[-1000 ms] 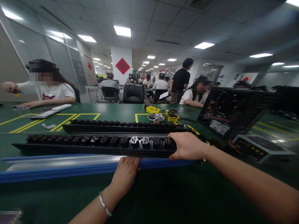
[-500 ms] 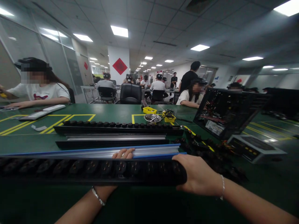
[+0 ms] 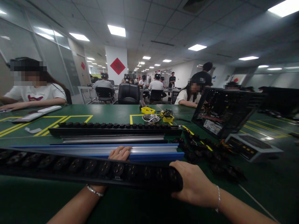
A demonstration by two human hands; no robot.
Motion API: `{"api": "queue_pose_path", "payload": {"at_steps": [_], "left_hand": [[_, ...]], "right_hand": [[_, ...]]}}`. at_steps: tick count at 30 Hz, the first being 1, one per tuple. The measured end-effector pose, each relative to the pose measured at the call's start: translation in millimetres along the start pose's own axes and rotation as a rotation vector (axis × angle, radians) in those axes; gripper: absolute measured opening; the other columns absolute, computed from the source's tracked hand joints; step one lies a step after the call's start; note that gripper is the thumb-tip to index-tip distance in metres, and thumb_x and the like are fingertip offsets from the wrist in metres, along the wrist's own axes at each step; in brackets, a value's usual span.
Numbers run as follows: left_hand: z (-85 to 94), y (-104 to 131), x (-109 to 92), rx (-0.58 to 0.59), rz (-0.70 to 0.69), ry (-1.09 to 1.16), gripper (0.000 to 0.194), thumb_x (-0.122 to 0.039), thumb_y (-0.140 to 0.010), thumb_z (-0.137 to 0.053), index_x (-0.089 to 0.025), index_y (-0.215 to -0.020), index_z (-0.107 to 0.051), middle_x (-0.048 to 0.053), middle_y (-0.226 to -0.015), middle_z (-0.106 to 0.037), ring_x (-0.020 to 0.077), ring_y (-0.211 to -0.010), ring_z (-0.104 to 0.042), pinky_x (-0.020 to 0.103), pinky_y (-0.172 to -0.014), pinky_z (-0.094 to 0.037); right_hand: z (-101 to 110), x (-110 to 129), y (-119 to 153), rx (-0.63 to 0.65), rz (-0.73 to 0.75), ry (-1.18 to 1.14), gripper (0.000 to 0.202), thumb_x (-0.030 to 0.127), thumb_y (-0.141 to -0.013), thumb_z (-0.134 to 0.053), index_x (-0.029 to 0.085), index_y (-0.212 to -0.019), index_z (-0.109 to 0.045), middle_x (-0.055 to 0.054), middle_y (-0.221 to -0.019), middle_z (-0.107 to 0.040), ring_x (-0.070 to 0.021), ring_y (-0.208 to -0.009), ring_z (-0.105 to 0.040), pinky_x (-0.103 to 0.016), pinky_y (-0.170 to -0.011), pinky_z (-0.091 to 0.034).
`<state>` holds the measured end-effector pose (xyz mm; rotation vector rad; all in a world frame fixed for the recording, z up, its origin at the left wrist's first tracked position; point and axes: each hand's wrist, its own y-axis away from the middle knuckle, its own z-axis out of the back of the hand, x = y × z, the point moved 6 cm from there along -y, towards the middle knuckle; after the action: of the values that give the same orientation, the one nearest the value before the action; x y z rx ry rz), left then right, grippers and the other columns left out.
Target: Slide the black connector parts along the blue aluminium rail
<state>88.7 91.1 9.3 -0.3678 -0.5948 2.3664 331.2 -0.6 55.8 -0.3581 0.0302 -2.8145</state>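
A long black power strip (image 3: pixel 90 168), with several sockets along its face, crosses in front of me and runs out of view at the left. Its right end is gripped by my right hand (image 3: pixel 195 182), fingers behind and thumb below. My left forearm passes under the strip. Beyond it, my left hand (image 3: pixel 119 153) shows bent fingers, one ringed, closed over the near wall of a silver channel with blue edges (image 3: pixel 154 149); the strip hides its palm and thumb. Behind the channel lie a narrow silver rail (image 3: pixel 112 138) and another black socket strip (image 3: pixel 77 132).
Loose black socket parts (image 3: pixel 217 158) lie right of the channel, beside a grey power supply unit (image 3: pixel 253 148) and an open computer case (image 3: pixel 219 109). Farther back are a metal bowl (image 3: pixel 150 118) and a yellow bin (image 3: pixel 148 110). Co-workers sit left and right across the green table (image 3: pixel 105 109).
The power strip has tilted: its left part rose and its right end dropped slightly with my right hand. More of the channel's near blue edge shows. The view shifted slightly.
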Motion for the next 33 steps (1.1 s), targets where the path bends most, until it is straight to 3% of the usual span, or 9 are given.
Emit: {"api": "queue_pose_path", "payload": {"at_steps": [5, 10, 14, 18, 22, 28, 31, 33], "left_hand": [[-8.8, -11, 9, 0.062, -0.087, -0.066, 0.046, -0.031, -0.086, -0.046, -0.024, -0.131, -0.045, 0.005, -0.135, -0.048, 0.0242, -0.130, -0.033, 0.043, -0.104, -0.029], [-12.8, -12, 13, 0.122, -0.131, -0.154, 0.054, -0.042, -0.085, -0.048, -0.031, -0.137, -0.035, 0.005, -0.142, -0.038, 0.0301, -0.135, -0.022, 0.054, -0.108, -0.014], [-7.9, 3, 3, 0.103, -0.183, -0.168, 0.057, -0.041, -0.088, -0.042, -0.031, -0.141, -0.023, 0.004, -0.148, -0.027, 0.0294, -0.137, -0.013, 0.054, -0.108, -0.013], [1.7, 24, -18, 0.157, -0.200, -0.138, 0.056, -0.037, -0.092, -0.034, -0.029, -0.143, -0.013, 0.003, -0.151, -0.017, 0.0242, -0.138, -0.010, 0.049, -0.110, -0.016], [9.3, 37, -34, 0.208, -0.208, -0.090, 0.055, -0.034, -0.092, -0.033, -0.030, -0.143, -0.012, 0.002, -0.151, -0.018, 0.0218, -0.138, -0.014, 0.047, -0.110, -0.018], [7.0, 48, -44, 0.259, -0.242, 0.004, 0.063, -0.034, -0.088, -0.041, -0.028, -0.143, -0.011, 0.003, -0.151, -0.016, 0.0230, -0.138, -0.013, 0.047, -0.110, -0.021], [5.8, 49, -48, 0.283, -0.212, 0.091, 0.067, -0.041, -0.084, -0.049, -0.031, -0.142, -0.018, 0.003, -0.150, -0.019, 0.0263, -0.137, -0.017, 0.049, -0.109, -0.023], [3.6, 49, -51, 0.373, -0.151, 0.150, 0.064, -0.044, -0.083, -0.050, -0.031, -0.140, -0.026, 0.003, -0.149, -0.023, 0.0277, -0.136, -0.020, 0.049, -0.109, -0.023]], "right_hand": [[-4, 2, -5, 0.006, -0.028, -0.018, 0.057, 0.042, -0.049, -0.072, 0.022, -0.099, -0.055, -0.004, -0.096, -0.062, -0.0215, -0.087, -0.057, -0.033, -0.075, -0.043], [-10, -1, -4, 0.001, -0.054, -0.054, 0.056, 0.042, -0.049, -0.073, 0.024, -0.099, -0.055, -0.004, -0.098, -0.062, -0.0217, -0.088, -0.058, -0.032, -0.077, -0.043], [-13, -3, 0, 0.014, -0.055, -0.075, 0.059, 0.041, -0.047, -0.075, 0.024, -0.100, -0.055, -0.002, -0.098, -0.062, -0.0214, -0.088, -0.058, -0.033, -0.077, -0.043], [-11, -1, 1, 0.064, -0.025, -0.089, 0.058, 0.041, -0.047, -0.074, 0.024, -0.099, -0.056, -0.002, -0.097, -0.062, -0.0212, -0.087, -0.057, -0.032, -0.076, -0.043], [-9, 2, -2, 0.109, 0.000, -0.091, 0.058, 0.041, -0.047, -0.074, 0.025, -0.099, -0.056, -0.002, -0.097, -0.063, -0.0208, -0.087, -0.057, -0.031, -0.075, -0.042], [-8, 6, -7, 0.132, -0.008, -0.078, 0.056, 0.042, -0.047, -0.074, 0.025, -0.098, -0.057, 0.000, -0.096, -0.062, -0.0196, -0.086, -0.057, -0.029, -0.073, -0.042], [-7, 8, -9, 0.140, -0.007, -0.064, 0.056, 0.041, -0.047, -0.074, 0.024, -0.097, -0.057, 0.000, -0.094, -0.063, -0.0193, -0.085, -0.057, -0.029, -0.071, -0.041], [-4, 8, -11, 0.132, 0.000, -0.051, 0.055, 0.040, -0.047, -0.074, 0.024, -0.096, -0.057, 0.000, -0.093, -0.063, -0.0194, -0.084, -0.057, -0.029, -0.071, -0.041]]}}
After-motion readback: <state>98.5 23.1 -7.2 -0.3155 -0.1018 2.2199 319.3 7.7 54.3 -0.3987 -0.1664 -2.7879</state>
